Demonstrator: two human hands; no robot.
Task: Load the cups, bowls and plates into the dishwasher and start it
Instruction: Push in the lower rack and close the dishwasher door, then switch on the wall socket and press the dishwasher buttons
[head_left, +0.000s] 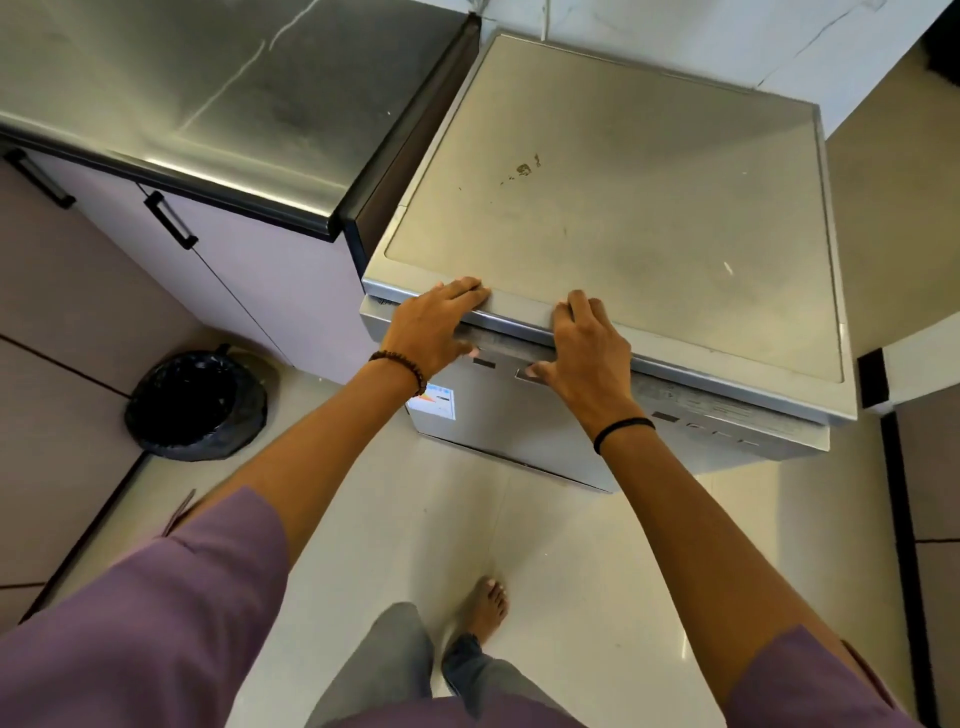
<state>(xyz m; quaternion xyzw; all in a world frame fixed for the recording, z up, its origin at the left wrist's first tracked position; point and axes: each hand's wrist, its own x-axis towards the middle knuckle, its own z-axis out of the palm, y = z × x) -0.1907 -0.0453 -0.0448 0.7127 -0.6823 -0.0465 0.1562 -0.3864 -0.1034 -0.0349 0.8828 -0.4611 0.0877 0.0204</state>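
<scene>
A freestanding silver dishwasher (649, 208) stands in front of me with its door closed and its flat top bare. My left hand (434, 325) lies flat over the top's front edge, fingers spread, thumb down on the control strip (691, 410). My right hand (587, 348) rests on the same edge a little to the right, its thumb touching a dark button on the strip. Neither hand holds anything. No cups, bowls or plates are in view.
A steel countertop (208, 93) over pale cabinets with black handles (169, 221) adjoins the dishwasher on the left. A bin lined with a black bag (195, 402) sits on the floor at left. My bare foot (485, 605) is on the glossy tile floor below.
</scene>
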